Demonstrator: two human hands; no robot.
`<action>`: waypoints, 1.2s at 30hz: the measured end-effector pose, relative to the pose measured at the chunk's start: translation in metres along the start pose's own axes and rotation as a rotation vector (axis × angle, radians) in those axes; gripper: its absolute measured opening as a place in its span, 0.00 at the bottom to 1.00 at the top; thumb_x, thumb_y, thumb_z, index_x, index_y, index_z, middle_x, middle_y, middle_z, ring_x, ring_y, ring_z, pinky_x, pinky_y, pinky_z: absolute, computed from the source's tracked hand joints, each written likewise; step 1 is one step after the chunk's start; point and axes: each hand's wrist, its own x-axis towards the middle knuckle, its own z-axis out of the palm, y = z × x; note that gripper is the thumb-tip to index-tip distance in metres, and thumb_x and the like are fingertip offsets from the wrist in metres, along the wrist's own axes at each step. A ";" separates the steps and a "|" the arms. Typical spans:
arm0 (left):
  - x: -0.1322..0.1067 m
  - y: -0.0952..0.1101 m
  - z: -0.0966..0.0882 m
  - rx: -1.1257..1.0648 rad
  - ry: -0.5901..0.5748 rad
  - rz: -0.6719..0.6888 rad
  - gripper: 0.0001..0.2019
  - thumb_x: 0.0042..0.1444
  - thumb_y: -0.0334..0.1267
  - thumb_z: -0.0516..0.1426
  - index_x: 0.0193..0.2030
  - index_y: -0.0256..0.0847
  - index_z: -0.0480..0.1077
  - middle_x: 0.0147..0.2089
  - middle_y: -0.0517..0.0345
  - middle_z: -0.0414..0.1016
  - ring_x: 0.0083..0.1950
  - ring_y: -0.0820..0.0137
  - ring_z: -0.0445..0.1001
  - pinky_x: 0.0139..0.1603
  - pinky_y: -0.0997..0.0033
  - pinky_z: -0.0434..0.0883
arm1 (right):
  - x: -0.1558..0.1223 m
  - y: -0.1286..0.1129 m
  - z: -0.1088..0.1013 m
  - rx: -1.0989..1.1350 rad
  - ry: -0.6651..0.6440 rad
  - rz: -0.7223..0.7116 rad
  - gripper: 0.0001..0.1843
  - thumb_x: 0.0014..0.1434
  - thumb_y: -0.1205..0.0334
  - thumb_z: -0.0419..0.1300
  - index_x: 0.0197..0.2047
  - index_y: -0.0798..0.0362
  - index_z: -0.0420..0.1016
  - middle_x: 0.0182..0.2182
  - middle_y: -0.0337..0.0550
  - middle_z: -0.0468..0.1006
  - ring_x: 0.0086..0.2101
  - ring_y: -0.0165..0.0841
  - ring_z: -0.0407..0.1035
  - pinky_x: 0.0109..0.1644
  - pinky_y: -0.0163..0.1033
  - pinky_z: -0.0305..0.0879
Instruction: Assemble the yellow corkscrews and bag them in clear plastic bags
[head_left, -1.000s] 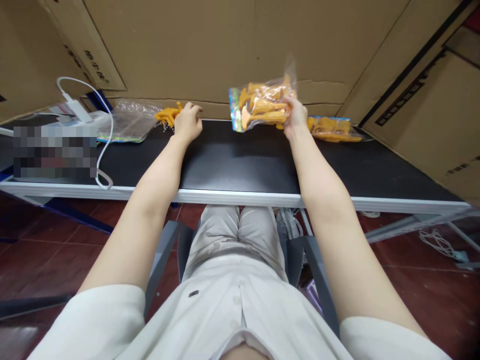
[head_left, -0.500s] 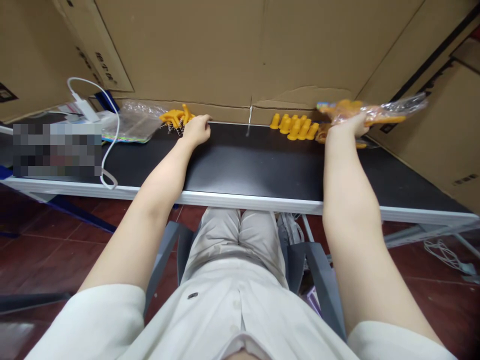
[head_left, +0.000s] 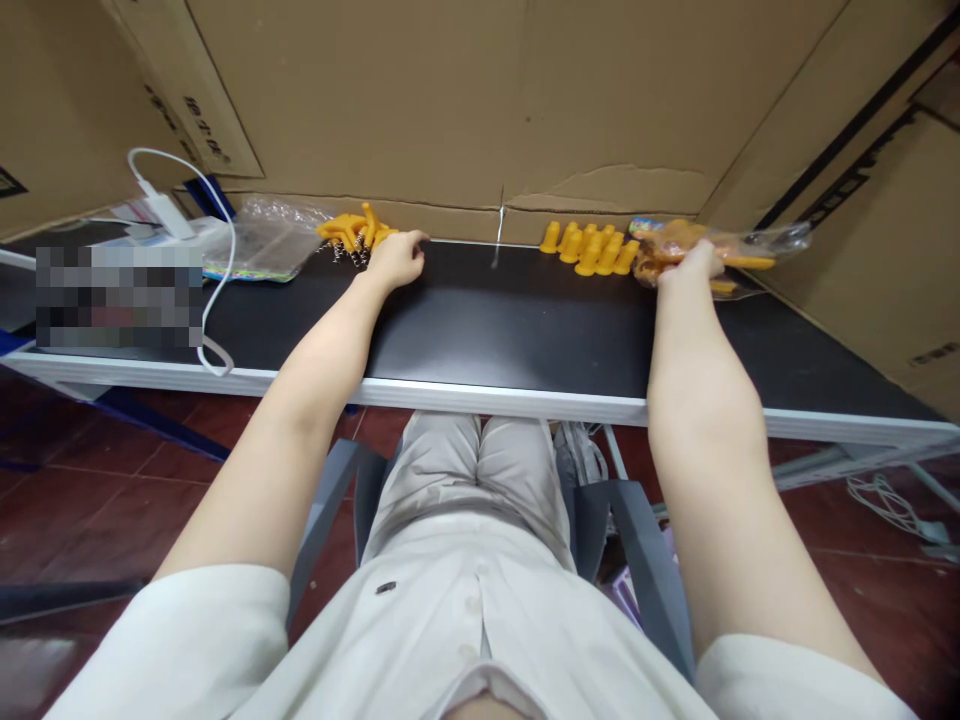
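My left hand (head_left: 397, 260) rests at the back of the black table, fingers curled, close against a heap of orange plastic pieces with metal spirals (head_left: 351, 232). Whether anything is inside those fingers is hidden. My right hand (head_left: 699, 262) grips a clear plastic bag with orange parts (head_left: 750, 258) and lowers over more bagged orange pieces (head_left: 646, 264) at the right. Just left of that hand, several orange flanged plastic cylinders (head_left: 589, 255) stand upright in a cluster.
Flat clear packets (head_left: 274, 245) lie at the left, beside a white charger (head_left: 171, 216) with a looping white cable (head_left: 234, 262). Cardboard walls (head_left: 390, 100) rise behind the black tabletop (head_left: 510, 330), which has a metal front edge (head_left: 495, 400).
My right hand has brought the plastic bag down and slightly left, onto the pieces at the right. The left hand has stayed nearly in place.
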 end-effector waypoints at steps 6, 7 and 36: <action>0.000 0.002 0.000 0.006 -0.026 -0.004 0.30 0.63 0.31 0.53 0.71 0.33 0.75 0.60 0.39 0.84 0.64 0.55 0.80 0.71 0.57 0.72 | -0.035 -0.039 -0.007 -0.515 0.095 0.254 0.38 0.72 0.83 0.39 0.82 0.76 0.58 0.79 0.82 0.55 0.80 0.37 0.57 0.78 0.38 0.55; 0.000 0.003 0.000 0.001 -0.028 -0.001 0.30 0.63 0.31 0.53 0.71 0.32 0.75 0.59 0.39 0.85 0.63 0.55 0.80 0.71 0.57 0.72 | -0.040 -0.041 -0.009 -0.595 0.128 0.233 0.37 0.73 0.80 0.42 0.82 0.75 0.58 0.81 0.84 0.48 0.82 0.43 0.49 0.82 0.45 0.47; 0.007 -0.013 0.006 -0.079 0.062 -0.074 0.23 0.59 0.38 0.56 0.58 0.39 0.83 0.60 0.41 0.84 0.68 0.51 0.76 0.75 0.49 0.70 | -0.134 -0.014 0.043 -0.994 -1.146 -0.524 0.33 0.73 0.69 0.56 0.79 0.56 0.71 0.77 0.53 0.70 0.77 0.47 0.64 0.83 0.53 0.55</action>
